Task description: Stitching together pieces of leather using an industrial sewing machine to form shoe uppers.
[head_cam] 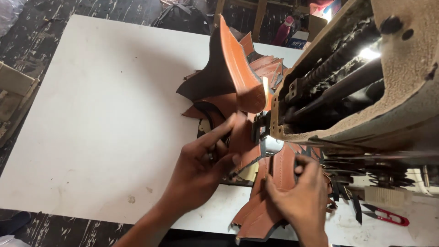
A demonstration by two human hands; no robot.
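Left hand [201, 162] lies on a tan leather piece [240, 142] at the sewing machine [347, 91], fingers spread and pressing it flat; grip is a pinch at the piece's edge near the needle area. Right hand [299, 194] clamps the near end of a stitched tan leather strip [270, 201], thumb on top. More cut leather pieces [238, 73] stand piled behind. All rest on the white surface [100, 128]. Red thread snips [388, 216] lie at right.
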